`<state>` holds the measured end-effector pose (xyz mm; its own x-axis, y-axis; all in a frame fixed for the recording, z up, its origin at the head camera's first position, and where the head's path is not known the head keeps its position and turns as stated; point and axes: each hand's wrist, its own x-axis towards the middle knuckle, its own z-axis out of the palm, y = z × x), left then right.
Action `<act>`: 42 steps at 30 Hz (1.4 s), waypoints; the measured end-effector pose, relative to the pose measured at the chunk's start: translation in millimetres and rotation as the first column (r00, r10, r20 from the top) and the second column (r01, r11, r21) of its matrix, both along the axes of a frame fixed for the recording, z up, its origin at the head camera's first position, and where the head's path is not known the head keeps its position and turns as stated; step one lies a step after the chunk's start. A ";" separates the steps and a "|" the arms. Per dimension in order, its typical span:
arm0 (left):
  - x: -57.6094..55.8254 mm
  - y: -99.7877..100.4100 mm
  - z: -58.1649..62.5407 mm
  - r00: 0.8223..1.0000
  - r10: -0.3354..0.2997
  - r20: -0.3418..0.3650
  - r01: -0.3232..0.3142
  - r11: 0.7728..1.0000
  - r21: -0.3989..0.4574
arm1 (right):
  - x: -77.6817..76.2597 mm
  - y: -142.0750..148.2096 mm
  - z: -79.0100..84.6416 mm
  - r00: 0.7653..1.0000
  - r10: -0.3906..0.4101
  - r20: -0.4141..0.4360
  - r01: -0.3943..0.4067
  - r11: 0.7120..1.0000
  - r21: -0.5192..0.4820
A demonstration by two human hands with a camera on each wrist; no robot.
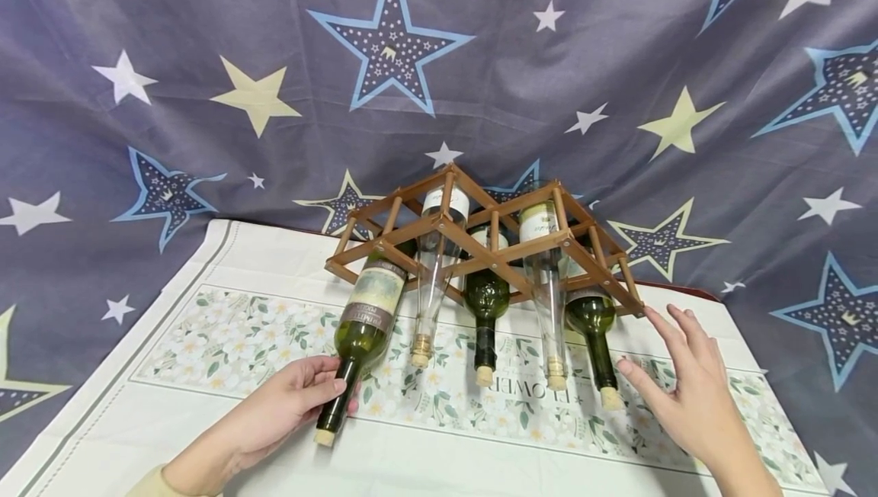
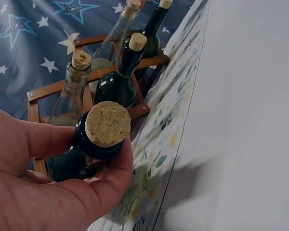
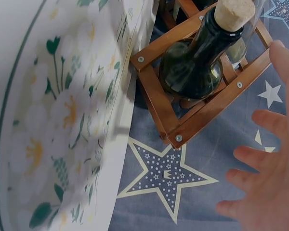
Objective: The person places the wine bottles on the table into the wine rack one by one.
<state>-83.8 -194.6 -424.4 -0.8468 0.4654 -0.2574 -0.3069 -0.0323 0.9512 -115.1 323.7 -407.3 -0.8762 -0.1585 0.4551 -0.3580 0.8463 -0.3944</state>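
Note:
My left hand (image 1: 288, 398) grips the neck of a green wine bottle (image 1: 361, 333) with a cream and brown label. That bottle slants out toward me, its base end in the left cell of a wooden wine rack (image 1: 495, 259). Close up in the left wrist view, its cork (image 2: 107, 124) shows above the thumb and fingers. My right hand (image 1: 693, 390) has its fingers spread, the fingertips right by the rack's right corner. Near its thumb, a green bottle (image 1: 593, 322) juts from the rightmost cell, neck and cork (image 3: 235, 13) outward.
Between the two end bottles, the rack holds a clear bottle (image 1: 432, 283), a dark green bottle (image 1: 486, 306) and another clear bottle (image 1: 547, 291), all corked. Beneath lies a white floral tablecloth (image 1: 240, 341). A grey star-patterned curtain (image 1: 507, 116) hangs close behind the rack.

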 end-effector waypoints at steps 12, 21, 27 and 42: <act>-5.0 4.2 3.1 0.999 0.021 -0.040 -0.022 1.000 -0.019 | 0.0 9.1 -1.9 0.998 0.005 0.060 -0.013 0.991 0.130; -11.5 6.8 1.2 0.999 0.022 -0.038 -0.023 1.000 -0.017 | 4.1 15.8 -1.2 0.985 0.004 0.170 -0.039 0.978 0.207; -15.8 10.1 1.3 0.998 0.055 -0.023 -0.056 0.998 -0.013 | 5.5 17.6 -2.6 0.968 -0.009 0.251 -0.050 0.973 0.226; -31.4 17.9 4.5 0.992 0.123 -0.033 -0.124 0.990 -0.060 | 6.3 16.3 -4.0 0.958 -0.023 0.286 -0.049 0.969 0.243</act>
<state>-115.3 -176.7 -419.9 -0.9044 0.3407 -0.2568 -0.2763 -0.0091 0.9610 -108.8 340.0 -411.3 -0.9602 -0.2456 0.1329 -0.2730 0.9255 -0.2624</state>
